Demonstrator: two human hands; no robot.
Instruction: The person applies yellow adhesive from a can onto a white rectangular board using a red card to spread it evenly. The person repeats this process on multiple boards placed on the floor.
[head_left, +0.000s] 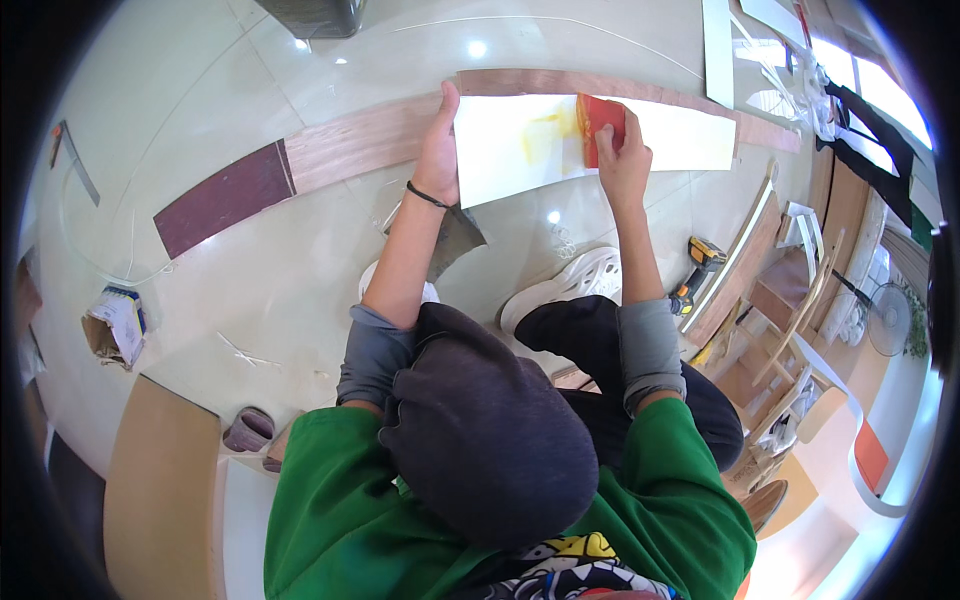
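A long white sheet (517, 169), smeared with yellow adhesive (546, 133), lies over long wooden strips (360, 140). At the sheet's left end is my left hand (442, 150), its thumb up along the edge and its other fingers mostly hidden. My right hand (626, 161) grips a red-orange spreader (602, 124), which stands on the sheet with yellow residue along its left side. A maroon panel piece (229, 199) covers the left end of the wooden strip.
A yellow-and-black cordless drill (705, 255) stands right of my legs, beside leaning boards (739, 270). An opened paper package (116, 330) and a metal-bladed tool (79, 165) are at left. Furniture pieces (780, 367) and a fan (890, 319) crowd the right.
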